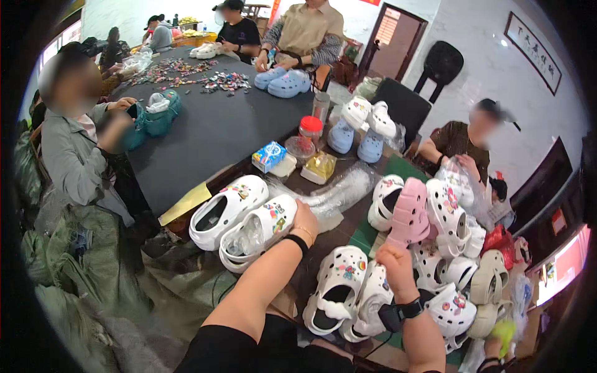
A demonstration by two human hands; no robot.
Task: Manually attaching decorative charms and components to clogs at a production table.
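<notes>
My left hand (pixel 303 224) is wrapped round the toe side of a white clog (pixel 273 217) with colourful charms; its fingers are mostly hidden. A clear plastic bag is stuffed inside that clog. Its matching white clog (pixel 227 211) lies against it on the left. My right hand (pixel 397 264) is closed in a fist, just below a pink clog (pixel 410 214); what it holds, if anything, is hidden. Beneath and left of this hand sit two more white clogs, one (pixel 339 283) showing several charms and the other (pixel 375 301) partly behind my wrist.
White and beige clogs (pixel 488 280) crowd the right side. Clear plastic bags (pixel 345 193), a blue box (pixel 268 156) and a red-lidded jar (pixel 310 128) lie ahead. Co-workers handle teal, blue and white clogs around the dark table (pixel 205 137), where small charms (pixel 224 82) are scattered. Green sacks (pixel 93 267) heap at left.
</notes>
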